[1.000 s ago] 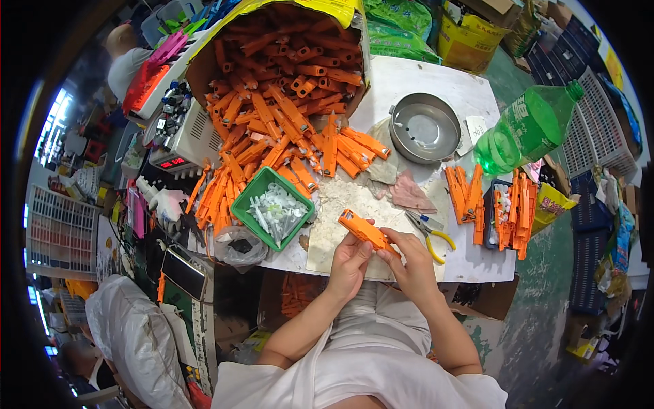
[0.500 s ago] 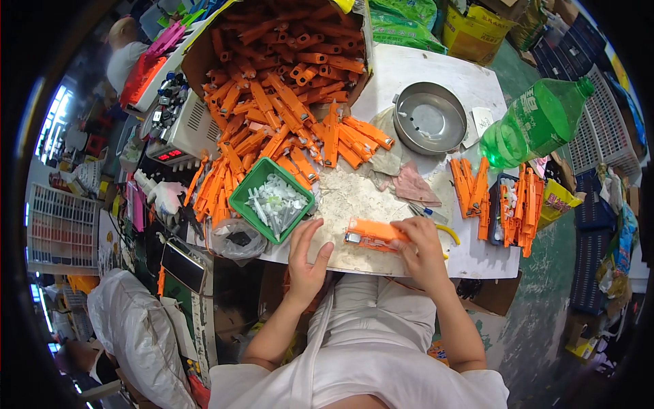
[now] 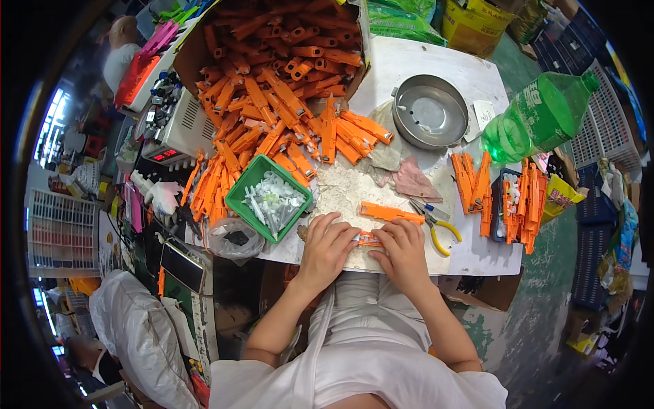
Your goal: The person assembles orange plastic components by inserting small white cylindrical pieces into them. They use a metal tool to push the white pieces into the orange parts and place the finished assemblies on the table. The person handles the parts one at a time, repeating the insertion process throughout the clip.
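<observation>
Orange plastic shell (image 3: 368, 238) grasped between left hand (image 3: 324, 249) and right hand (image 3: 404, 255) with bent fingers (image 3: 338, 235), hidden at both ends, indistinct inside.

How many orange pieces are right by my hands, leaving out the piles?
2. One orange piece is between your left hand and right hand, partly covered; the other orange piece lies just beyond, beside the pliers. Others could be hidden.

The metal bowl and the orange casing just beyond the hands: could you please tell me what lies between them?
In the head view, a crumpled pink cloth lies between the metal bowl and the orange casing, with a greyish cloth beside it.
</observation>
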The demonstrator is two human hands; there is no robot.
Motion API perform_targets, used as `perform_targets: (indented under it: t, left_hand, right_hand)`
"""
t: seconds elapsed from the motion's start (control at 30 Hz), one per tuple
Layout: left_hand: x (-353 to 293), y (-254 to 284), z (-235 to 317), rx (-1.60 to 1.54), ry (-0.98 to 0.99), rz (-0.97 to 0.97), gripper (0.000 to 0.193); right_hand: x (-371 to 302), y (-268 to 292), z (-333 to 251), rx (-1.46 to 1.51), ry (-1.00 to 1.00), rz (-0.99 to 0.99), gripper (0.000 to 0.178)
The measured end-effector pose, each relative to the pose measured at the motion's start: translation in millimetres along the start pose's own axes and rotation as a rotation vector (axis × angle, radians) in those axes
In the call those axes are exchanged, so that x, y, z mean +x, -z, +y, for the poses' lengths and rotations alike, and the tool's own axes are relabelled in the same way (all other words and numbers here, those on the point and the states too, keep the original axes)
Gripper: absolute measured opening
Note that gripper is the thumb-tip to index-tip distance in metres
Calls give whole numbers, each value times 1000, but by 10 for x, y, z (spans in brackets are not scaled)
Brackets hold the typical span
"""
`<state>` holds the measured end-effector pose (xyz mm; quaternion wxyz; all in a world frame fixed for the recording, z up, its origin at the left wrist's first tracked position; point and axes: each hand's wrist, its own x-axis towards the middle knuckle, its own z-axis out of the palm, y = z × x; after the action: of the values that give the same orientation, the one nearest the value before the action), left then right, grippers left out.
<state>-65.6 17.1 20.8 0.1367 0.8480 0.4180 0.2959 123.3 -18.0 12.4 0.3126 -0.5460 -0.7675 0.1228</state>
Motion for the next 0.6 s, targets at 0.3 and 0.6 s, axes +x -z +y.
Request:
perform_targets:
  t: [0.3,0.6]
  left_hand:
    - [285,81,82,254,-253,-120,14]
    - [458,111,3,419,-539,-307,21]
  right_hand:
    - [92,2,8,-64,17,-37,39]
    - [123,0,17,-62,36,-26,32]
